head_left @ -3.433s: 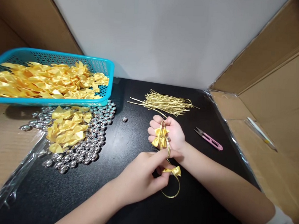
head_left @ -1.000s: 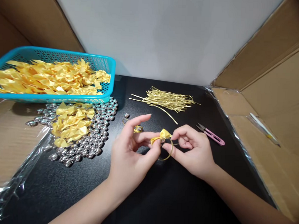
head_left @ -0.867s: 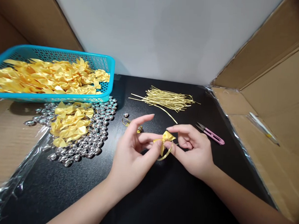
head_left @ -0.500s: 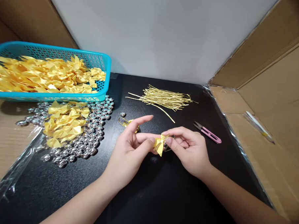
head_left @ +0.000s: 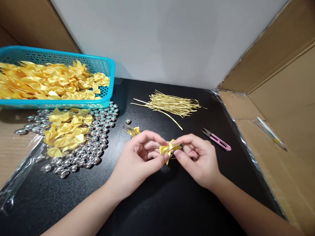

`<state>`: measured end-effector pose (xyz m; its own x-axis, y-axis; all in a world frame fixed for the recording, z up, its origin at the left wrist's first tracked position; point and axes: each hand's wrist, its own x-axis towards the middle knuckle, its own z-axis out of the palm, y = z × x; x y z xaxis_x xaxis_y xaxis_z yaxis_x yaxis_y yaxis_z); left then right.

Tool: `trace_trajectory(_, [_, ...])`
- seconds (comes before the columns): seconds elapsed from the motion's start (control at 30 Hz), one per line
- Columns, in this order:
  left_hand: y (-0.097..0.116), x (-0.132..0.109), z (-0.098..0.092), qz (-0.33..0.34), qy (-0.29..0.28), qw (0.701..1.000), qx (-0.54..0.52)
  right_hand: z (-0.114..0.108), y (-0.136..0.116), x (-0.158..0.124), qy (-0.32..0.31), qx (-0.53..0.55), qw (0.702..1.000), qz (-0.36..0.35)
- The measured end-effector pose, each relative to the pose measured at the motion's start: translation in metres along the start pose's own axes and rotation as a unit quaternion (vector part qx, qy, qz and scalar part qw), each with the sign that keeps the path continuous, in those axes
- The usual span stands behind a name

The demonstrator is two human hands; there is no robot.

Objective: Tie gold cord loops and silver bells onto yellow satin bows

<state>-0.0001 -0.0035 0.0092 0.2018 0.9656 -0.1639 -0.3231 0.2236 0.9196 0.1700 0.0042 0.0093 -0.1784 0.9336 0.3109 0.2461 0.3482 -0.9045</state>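
Between my two hands, over the middle of the black tabletop, is a yellow ribbon bow [head_left: 165,150]. My left hand [head_left: 142,154] pinches its left side between thumb and fingers. My right hand [head_left: 199,157] is closed at the bow's right side, thumb and forefinger at its centre. Some thin gold cord shows under the bow near my right fingertips; how it is fastened is hidden. Behind my left hand lies another yellow bow [head_left: 136,130] with a gold cord loop [head_left: 128,130], partly covered by that hand.
A blue basket [head_left: 110,84] of yellow bows stands at the far left. In front lie silver beads [head_left: 95,143] around a pile of bows [head_left: 68,131]. Gold cords [head_left: 171,104] lie at the back, pink thread snips [head_left: 217,139] to the right. A white pen-like tool [head_left: 271,132] lies on the cardboard.
My left forefinger, stretched out before, has curled down to the bow. The bow has turned so that its loops spread sideways. The other bow behind my left hand shows more.
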Motion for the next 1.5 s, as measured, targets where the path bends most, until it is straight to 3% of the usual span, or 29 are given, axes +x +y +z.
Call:
trace_trajectory(0.27, [0.002, -0.001, 0.004, 0.08, 0.015, 0.992, 0.095, 0.004, 0.005, -0.003, 0.011, 0.024, 0.999, 0.037])
trace_trajectory(0.7, [0.002, -0.004, 0.004, 0.118, 0.017, 0.989, 0.092, 0.006, 0.006, -0.008, 0.017, 0.085, 0.992, 0.089])
trace_trajectory(1.0, [-0.005, -0.004, 0.001, 0.203, 0.014, 0.97, 0.129, 0.01, 0.006, -0.008, 0.03, 0.148, 0.985, 0.086])
trace_trajectory(1.23, [-0.006, -0.007, 0.003, 0.216, 0.005, 0.965, 0.145, 0.012, 0.005, -0.011, 0.021, 0.168, 0.983, 0.075])
trace_trajectory(1.5, [-0.015, -0.006, 0.008, 0.271, 0.072, 0.953, 0.112, 0.014, 0.008, -0.013, 0.041, 0.137, 0.988, 0.063])
